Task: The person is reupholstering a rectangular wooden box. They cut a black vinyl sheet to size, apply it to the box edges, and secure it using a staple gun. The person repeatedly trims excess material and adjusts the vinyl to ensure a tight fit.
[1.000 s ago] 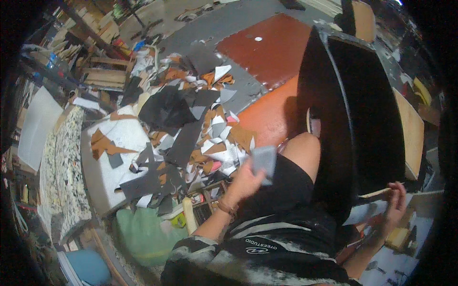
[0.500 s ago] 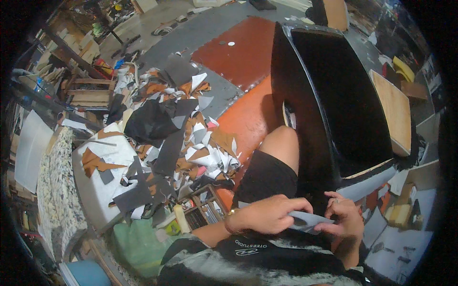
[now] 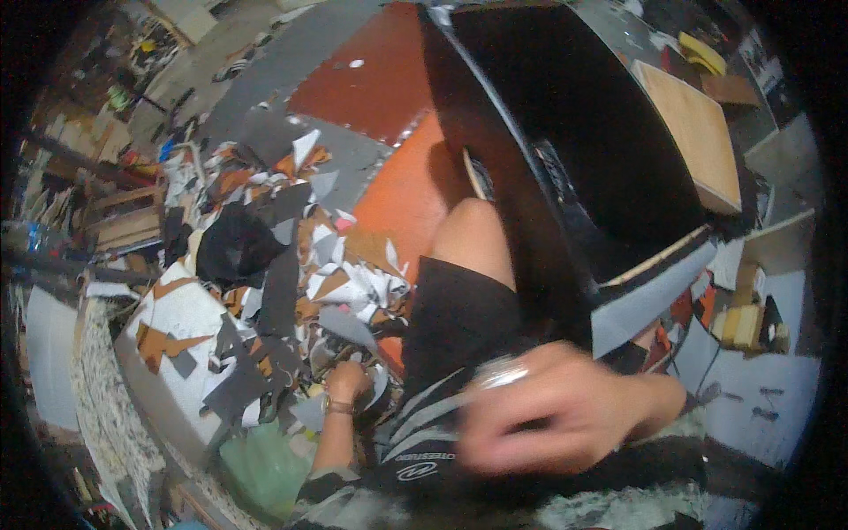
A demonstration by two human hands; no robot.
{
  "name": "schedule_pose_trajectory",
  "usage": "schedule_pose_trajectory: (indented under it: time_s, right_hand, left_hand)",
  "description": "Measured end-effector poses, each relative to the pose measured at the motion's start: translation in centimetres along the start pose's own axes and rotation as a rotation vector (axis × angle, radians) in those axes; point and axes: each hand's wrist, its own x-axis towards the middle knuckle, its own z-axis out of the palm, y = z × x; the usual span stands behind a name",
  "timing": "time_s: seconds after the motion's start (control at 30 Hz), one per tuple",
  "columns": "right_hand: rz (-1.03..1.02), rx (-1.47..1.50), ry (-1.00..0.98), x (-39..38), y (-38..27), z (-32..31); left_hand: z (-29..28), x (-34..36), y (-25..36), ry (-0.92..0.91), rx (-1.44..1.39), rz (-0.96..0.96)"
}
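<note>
My left hand (image 3: 347,382) reaches down among scattered grey, white and tan scraps (image 3: 340,274). Grey sheet pieces (image 3: 344,327) lie around it, hiding its fingertips. My right hand (image 3: 552,415), large and motion-blurred, is curled in front of my body, a silvery glint (image 3: 503,373) at its knuckles; I cannot make out what, if anything, is inside. Beyond my bare knee stands a black padded piece (image 3: 570,97) with an oval cut-out on its near side and a pale wooden strip (image 3: 654,256) along its lower edge.
Orange (image 3: 393,185) and red-brown sheets (image 3: 362,88) cover part of the grey floor. A white padded slab (image 3: 181,389), speckled foam (image 3: 102,389) and a green bag (image 3: 265,473) are at left. A plywood box (image 3: 689,132), yellow blocks (image 3: 742,327) and grey sheets (image 3: 760,397) are at right.
My hands have parted from the grey sheet they held together: the left has moved toward the scraps, the right up toward the camera. The view has shifted, so the black piece appears higher.
</note>
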Motion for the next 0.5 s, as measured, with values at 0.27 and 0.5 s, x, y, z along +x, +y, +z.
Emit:
schedule_pose_trajectory:
  time_s: [0.27, 0.5]
  right_hand:
    - [0.131, 0.442, -0.158, 5.0, 6.3, 9.1]
    - [0.129, 0.6, -0.004, 3.8, 4.8, 5.6]
  left_hand:
    - [-2.6, -2.9, 7.0, 0.077, -0.297, 0.323]
    - [-4.6, -2.2, 8.1, 0.057, -0.282, 0.324]
